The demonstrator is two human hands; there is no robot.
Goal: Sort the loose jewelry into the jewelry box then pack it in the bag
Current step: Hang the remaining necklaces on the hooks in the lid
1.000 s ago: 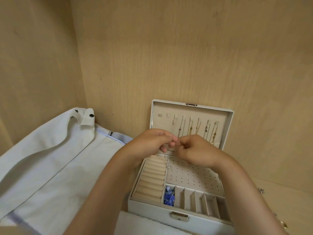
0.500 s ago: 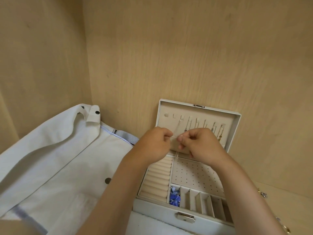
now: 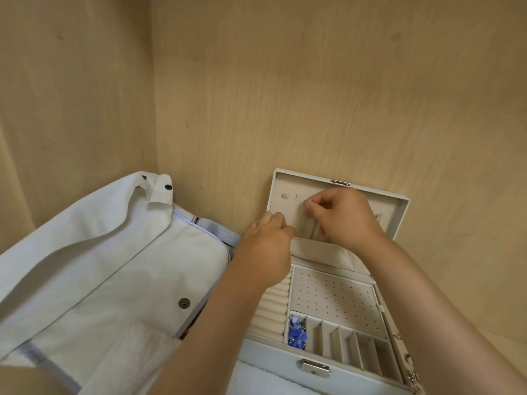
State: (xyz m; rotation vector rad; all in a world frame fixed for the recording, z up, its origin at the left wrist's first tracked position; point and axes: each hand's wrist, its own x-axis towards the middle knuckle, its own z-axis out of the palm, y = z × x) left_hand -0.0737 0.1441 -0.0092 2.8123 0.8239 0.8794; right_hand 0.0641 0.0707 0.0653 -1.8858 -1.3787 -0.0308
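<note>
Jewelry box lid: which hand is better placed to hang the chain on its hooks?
Right. The right hand pinches the chain up against the lid, level with the hooks; the left hand sits lower, near the lid's bottom edge.

Soft, even warm light; faint shadows; wide-angle bowing at edges.
</note>
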